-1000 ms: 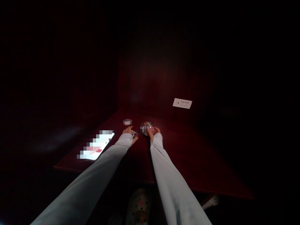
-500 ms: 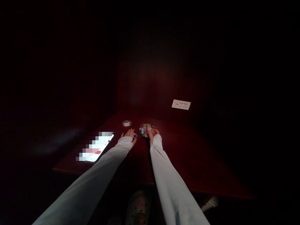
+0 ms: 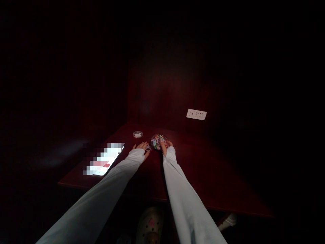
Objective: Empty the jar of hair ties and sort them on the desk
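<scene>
Both my arms in pale sleeves reach out over a dark red table (image 3: 203, 176). My right hand (image 3: 165, 145) is wrapped round a small clear jar (image 3: 157, 139) full of small coloured pieces, which rests on the table. My left hand (image 3: 142, 148) lies just left of the jar, fingers bent over a few small coloured pieces (image 3: 148, 148) on the table; whether it grips them is hard to see in the dim light. A small round clear lid (image 3: 137, 134) lies beyond my left hand.
A lit phone (image 3: 105, 159) lies on the table left of my left arm. A white socket plate (image 3: 196, 114) sits on the dark back panel. Dark walls close in the table's far corner. My shoes (image 3: 149, 225) show below the table's near edge.
The jar has come down a little and now rests on the table. My left hand has turned palm down and lowered over the small pieces.
</scene>
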Motion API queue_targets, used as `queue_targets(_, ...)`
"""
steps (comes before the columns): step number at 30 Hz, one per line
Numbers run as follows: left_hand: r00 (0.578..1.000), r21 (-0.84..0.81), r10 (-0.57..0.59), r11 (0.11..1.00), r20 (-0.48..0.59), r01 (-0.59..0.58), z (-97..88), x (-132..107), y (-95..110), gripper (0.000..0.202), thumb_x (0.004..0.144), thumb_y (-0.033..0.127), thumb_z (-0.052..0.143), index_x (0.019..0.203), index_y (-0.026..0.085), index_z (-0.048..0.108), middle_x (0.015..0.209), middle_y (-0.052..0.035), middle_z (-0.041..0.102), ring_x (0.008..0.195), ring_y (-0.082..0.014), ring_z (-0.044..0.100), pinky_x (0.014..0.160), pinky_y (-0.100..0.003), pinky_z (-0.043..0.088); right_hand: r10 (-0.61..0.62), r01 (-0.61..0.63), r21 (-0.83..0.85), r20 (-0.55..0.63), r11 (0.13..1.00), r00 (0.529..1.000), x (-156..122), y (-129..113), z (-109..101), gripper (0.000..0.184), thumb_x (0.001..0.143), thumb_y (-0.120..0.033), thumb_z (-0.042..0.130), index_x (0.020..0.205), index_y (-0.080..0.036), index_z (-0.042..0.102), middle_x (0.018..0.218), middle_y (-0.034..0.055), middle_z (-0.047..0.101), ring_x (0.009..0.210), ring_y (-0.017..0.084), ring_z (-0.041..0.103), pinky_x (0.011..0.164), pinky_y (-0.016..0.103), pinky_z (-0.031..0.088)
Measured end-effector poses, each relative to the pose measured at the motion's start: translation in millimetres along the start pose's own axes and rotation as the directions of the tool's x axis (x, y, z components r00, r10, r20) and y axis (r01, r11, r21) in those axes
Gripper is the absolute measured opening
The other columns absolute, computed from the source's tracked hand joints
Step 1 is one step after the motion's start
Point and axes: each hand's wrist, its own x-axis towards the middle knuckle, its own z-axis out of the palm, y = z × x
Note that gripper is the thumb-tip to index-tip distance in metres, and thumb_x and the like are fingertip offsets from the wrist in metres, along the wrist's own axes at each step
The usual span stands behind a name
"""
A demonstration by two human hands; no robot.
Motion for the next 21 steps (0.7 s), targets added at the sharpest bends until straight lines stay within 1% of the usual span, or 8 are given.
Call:
queue_targets(3, 1.0, 0.003, 0.001, 1.0, -0.004, -0.001, 0.1, 0, 0, 0.048, 0.1, 0.029, 0.044, 0.146, 0.02, 0.052, 0.161, -0.0123, 0.049, 0.151, -0.0267, 0.043, 0.128, -0.053, 0.026, -0.026, 0.026, -0.026, -0.002, 0.999, 1.0, -3, -2, -1, 0.049, 0.07, -0.054, 0.081, 0.099, -0.021, 0.057, 0.096, 0.0066, 0.078, 0.084, 0.019, 0.076, 0.064, 0.026, 0.063)
queue_targets(6, 1.0, -0.003, -0.001, 1.0, -0.006, 0.001, -0.2, -1, 0, 0.047, 0.099, 0.028, 0.046, 0.145, 0.02, 0.053, 0.161, -0.012, 0.049, 0.151, -0.0273, 0.043, 0.127, -0.054, 0.028, -0.025, 0.025, -0.041, -0.005, 0.999, 1.0, -6, -5, 0, 0.048, 0.073, -0.053, 0.079, 0.1, -0.021, 0.057, 0.097, 0.0079, 0.078, 0.084, 0.02, 0.076, 0.063, 0.026, 0.063)
queue_targets(10, 1.0, -0.005, -0.003, 1.0, -0.008, 0.003, -1.0, -2, 1, 0.046, 0.099, 0.028, 0.047, 0.143, 0.022, 0.055, 0.159, -0.0115, 0.051, 0.15, -0.0269, 0.045, 0.127, -0.054, 0.027, -0.006, 0.006, -0.016, -0.015, 1.0, 1.0, -9, -11, 2, 0.045, 0.073, -0.052, 0.078, 0.099, -0.021, 0.057, 0.097, 0.0081, 0.077, 0.086, 0.021, 0.076, 0.062, 0.026, 0.063)
queue_targets(16, 1.0, -0.012, 0.0, 1.0, 0.002, 0.0, -1.0, -1, 0, 0.046, 0.099, 0.029, 0.045, 0.143, 0.02, 0.054, 0.159, -0.0118, 0.051, 0.15, -0.0272, 0.045, 0.127, -0.055, 0.027, -0.003, 0.003, -0.062, 0.001, 0.998, 1.0, -15, -19, 1, 0.046, 0.075, -0.056, 0.075, 0.099, -0.021, 0.056, 0.095, 0.0078, 0.076, 0.087, 0.022, 0.077, 0.063, 0.026, 0.062)
queue_targets(19, 1.0, -0.018, 0.005, 1.0, 0.01, -0.005, -1.4, -1, 0, 0.046, 0.098, 0.029, 0.045, 0.143, 0.02, 0.054, 0.159, -0.0115, 0.051, 0.149, -0.0259, 0.045, 0.127, -0.053, 0.027, 0.015, -0.016, -0.058, -0.022, 0.998, 1.0, -17, -22, 0, 0.046, 0.076, -0.056, 0.075, 0.099, -0.021, 0.057, 0.096, 0.0083, 0.077, 0.085, 0.02, 0.077, 0.064, 0.026, 0.063)
queue_targets(21, 1.0, -0.025, 0.015, 1.0, 0.01, -0.015, -1.7, 0, -1, 0.047, 0.098, 0.029, 0.046, 0.143, 0.019, 0.053, 0.159, -0.0129, 0.051, 0.149, -0.0255, 0.046, 0.127, -0.052, 0.028, 0.014, -0.016, -0.073, -0.03, 0.997, 0.999, -16, -22, -1, 0.045, 0.076, -0.055, 0.076, 0.099, -0.021, 0.057, 0.096, 0.0083, 0.077, 0.085, 0.02, 0.077, 0.067, 0.025, 0.063)
